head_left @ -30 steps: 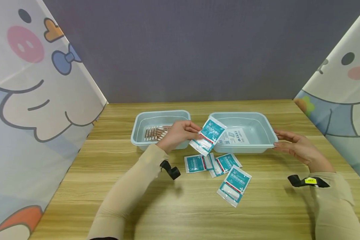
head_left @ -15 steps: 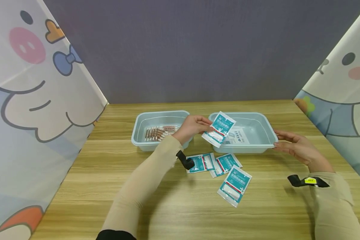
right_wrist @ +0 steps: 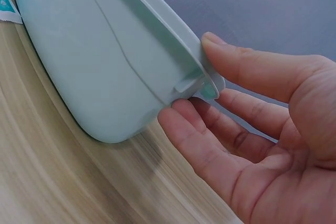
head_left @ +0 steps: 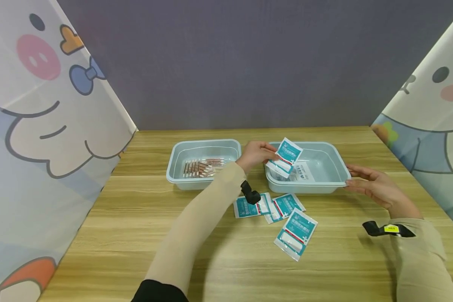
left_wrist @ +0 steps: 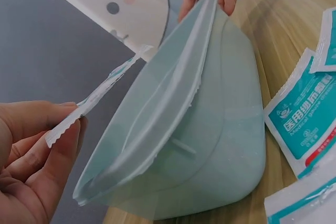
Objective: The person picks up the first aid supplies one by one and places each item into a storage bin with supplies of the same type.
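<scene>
My left hand (head_left: 254, 154) pinches a teal-and-white medical gauze packet (head_left: 288, 153) between thumb and fingers. The packet is held tilted above the left part of the right-hand pale blue plastic tub (head_left: 305, 188). In the left wrist view the same packet (left_wrist: 100, 95) shows edge-on beside the tub's rim. At the tub's right front corner, my right hand (head_left: 379, 188) grips the rim. Its thumb (right_wrist: 247, 64) lies on the rim and its fingers are underneath, as the right wrist view shows. Inside the tub lies a white printed packet (head_left: 305, 172), partly covered by the held one.
A second pale blue tub (head_left: 188, 185) stands to the left, holding bundled brown-stemmed cotton swabs (head_left: 196, 168). In front of the tubs several gauze packets (head_left: 297, 230) lie on the wooden table (head_left: 136, 235). A grey panel (head_left: 256, 63) rises behind, with cartoon-printed panels on both sides.
My left hand has moved right with the gauze packet, from between the two tubs to above the right tub. The right hand stays at the tub's corner.
</scene>
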### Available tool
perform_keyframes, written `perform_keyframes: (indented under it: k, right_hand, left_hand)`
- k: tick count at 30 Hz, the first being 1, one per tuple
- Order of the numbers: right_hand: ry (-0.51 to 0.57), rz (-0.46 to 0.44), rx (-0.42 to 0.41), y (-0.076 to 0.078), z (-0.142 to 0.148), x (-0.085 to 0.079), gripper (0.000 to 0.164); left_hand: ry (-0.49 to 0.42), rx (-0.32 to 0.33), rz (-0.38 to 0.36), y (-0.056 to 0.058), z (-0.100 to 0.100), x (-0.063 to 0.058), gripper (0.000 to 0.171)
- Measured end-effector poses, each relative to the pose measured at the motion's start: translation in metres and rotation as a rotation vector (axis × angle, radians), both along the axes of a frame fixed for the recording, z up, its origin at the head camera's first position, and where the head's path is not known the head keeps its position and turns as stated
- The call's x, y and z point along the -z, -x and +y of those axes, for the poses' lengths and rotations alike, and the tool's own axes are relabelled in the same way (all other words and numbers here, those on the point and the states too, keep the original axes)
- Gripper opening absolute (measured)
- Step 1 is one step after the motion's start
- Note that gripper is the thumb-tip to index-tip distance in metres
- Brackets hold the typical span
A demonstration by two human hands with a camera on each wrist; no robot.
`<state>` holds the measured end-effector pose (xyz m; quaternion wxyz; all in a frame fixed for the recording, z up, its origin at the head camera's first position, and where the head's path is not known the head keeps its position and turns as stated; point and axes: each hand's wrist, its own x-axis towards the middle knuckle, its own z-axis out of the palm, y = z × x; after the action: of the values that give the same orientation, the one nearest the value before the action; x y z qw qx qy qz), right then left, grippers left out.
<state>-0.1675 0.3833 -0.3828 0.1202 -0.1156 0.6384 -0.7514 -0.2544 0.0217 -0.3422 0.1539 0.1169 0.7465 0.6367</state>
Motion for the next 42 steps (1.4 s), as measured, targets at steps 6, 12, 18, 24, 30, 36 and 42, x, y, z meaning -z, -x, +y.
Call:
perform_keyframes:
  k: [6, 12, 18, 24, 30, 36, 42]
  right_hand:
    - [0.004, 0.008, -0.015, 0.001, 0.0, 0.001, 0.053]
    - [-0.002, 0.002, -0.002, 0.0, 0.0, 0.001, 0.053]
    - [0.002, 0.001, 0.0, 0.0, 0.0, 0.001, 0.053]
    - [0.035, 0.01, -0.02, 0.001, 0.001, 0.003, 0.054]
    - [0.042, 0.012, -0.024, 0.002, 0.001, 0.004, 0.054]
    - [0.066, 0.025, -0.047, 0.002, 0.001, 0.005, 0.053]
    - [0.071, 0.015, -0.049, 0.002, 0.002, 0.005, 0.053]
  left_hand:
    - [0.049, -0.022, 0.013, 0.005, 0.016, 0.001, 0.021]
    - [0.096, -0.035, 0.027, 0.006, 0.029, 0.003, 0.02]
    - [0.1, -0.029, 0.011, 0.003, 0.037, 0.002, 0.018]
    - [0.179, -0.019, 0.04, 0.002, 0.04, 0.0, 0.019]
    - [0.206, 0.006, 0.043, 0.001, 0.041, 0.0, 0.024]
    - [0.183, -0.012, 0.051, 0.003, 0.039, 0.001, 0.024]
    - [0.108, -0.017, 0.02, 0.002, 0.038, 0.0, 0.021]
